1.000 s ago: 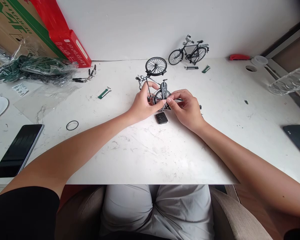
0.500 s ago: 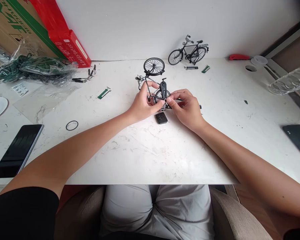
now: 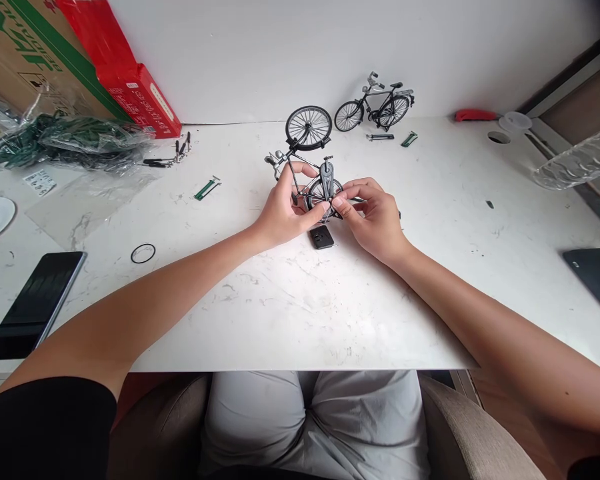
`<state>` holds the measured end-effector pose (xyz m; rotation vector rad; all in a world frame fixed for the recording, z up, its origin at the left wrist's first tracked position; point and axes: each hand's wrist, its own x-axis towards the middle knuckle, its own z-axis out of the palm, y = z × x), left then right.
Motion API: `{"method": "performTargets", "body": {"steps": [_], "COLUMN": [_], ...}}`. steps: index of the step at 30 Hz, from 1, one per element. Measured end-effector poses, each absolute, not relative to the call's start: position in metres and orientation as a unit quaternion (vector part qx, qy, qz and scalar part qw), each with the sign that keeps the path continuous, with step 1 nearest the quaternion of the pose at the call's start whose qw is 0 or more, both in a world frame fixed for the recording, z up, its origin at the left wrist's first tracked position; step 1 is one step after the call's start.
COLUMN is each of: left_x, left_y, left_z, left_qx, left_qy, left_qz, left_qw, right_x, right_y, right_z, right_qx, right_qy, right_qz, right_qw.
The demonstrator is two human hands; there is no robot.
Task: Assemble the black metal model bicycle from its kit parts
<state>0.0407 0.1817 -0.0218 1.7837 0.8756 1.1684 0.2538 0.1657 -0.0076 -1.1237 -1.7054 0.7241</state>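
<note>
A small black model bicycle (image 3: 309, 127) is held up above the white table, its front wheel pointing toward the wall. My left hand (image 3: 291, 208) is wrapped round the frame and rear wheel, thumb pressed near the hub. The thumb and index finger of my right hand (image 3: 373, 215) pinch at the rear wheel's hub, beside the chain cover (image 3: 327, 179). Whatever small part lies between those right fingertips is too small to make out. Just below the rear wheel lies a small black rectangular piece (image 3: 321, 237) on the table.
A second model bicycle (image 3: 375, 107) stands by the wall. Small green pumps (image 3: 207, 188) (image 3: 409, 139), mini screwdrivers (image 3: 163, 161), a black ring (image 3: 143, 253) and a phone (image 3: 34, 305) lie about. Bagged green parts (image 3: 75, 140) and a red box (image 3: 140, 100) are at left, a clear bottle (image 3: 577, 160) right.
The held bicycle has tilted slightly, so its front wheel shows rounder and the chain cover catches more light. Both hands keep nearly the same grip; the view has shifted a little.
</note>
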Motion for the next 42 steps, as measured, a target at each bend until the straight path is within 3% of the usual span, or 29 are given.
{"method": "performTargets", "body": {"steps": [14,42], "left_x": [0.0385,0.0365], "left_y": [0.1894,0.1905], "left_z": [-0.0269,-0.0257], "left_qx": [0.668,0.674], "left_qy": [0.315,0.331], "left_qz": [0.495,0.501], "left_qw": [0.457,0.43], "right_x": [0.2528,0.2536], "right_y": [0.1653,0.167], "right_z": [-0.0101,-0.0107], "right_qx": [-0.437,-0.425], "right_qy": [-0.699,-0.686], "right_qz": [0.298,0.304], "right_qw": [0.481,0.506]}}
